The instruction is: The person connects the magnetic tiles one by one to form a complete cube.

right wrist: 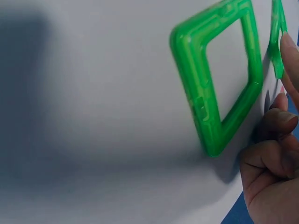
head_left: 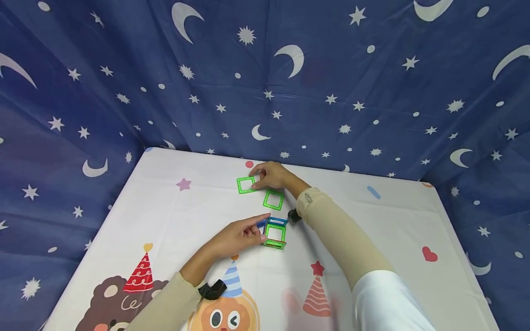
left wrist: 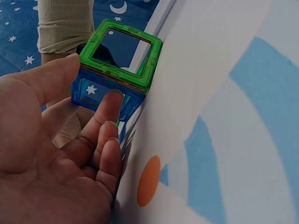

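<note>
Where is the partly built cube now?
In the head view, the cube is on the table, gripped at its left by the left hand, just below a loose green square.

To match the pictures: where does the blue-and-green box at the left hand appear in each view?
Head: box below centre, right of the left hand.
Left wrist: box above and left of centre, at the fingertips.
Right wrist: not in it.
Shared landmark: the white tablecloth.

Blue tile (left wrist: 133, 98) partly hidden by left grip (left wrist: 46, 149), bear print (head_left: 103, 299) cropped
</note>
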A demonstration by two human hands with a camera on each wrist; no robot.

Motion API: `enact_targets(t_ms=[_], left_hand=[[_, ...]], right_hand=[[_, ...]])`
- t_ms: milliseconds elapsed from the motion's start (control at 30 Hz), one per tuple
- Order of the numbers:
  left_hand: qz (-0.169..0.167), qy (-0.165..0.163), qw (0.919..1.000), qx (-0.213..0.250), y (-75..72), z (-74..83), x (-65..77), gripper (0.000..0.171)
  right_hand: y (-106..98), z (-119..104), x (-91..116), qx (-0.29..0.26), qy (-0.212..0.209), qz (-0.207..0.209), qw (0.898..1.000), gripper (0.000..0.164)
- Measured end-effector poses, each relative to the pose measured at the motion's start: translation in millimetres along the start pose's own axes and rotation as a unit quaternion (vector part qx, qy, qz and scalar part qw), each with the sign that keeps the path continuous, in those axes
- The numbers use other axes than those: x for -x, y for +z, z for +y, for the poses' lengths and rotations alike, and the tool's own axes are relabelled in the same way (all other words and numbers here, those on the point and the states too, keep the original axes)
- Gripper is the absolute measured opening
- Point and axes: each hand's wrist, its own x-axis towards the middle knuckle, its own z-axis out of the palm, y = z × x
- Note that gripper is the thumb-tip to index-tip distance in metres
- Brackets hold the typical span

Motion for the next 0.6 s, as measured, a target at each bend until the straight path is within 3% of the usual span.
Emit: enact_targets(t_ms=[400, 600], left_hand=[[0.000, 0.000, 1.0000, 0.008, 2.4, -1.7, -0.4, 0.062], [0.001, -0.008, 0.9999, 0.010, 2.0, -1.6, 0.3, 0.062]], right_hand=[[-2.3, 1.8, 5.9, 0.000, 0.005, -0.009, 1.000, 0.029], [-4.6, 3.7, 15.8, -0.078, 0.004, 0.006, 0.997, 0.033]])
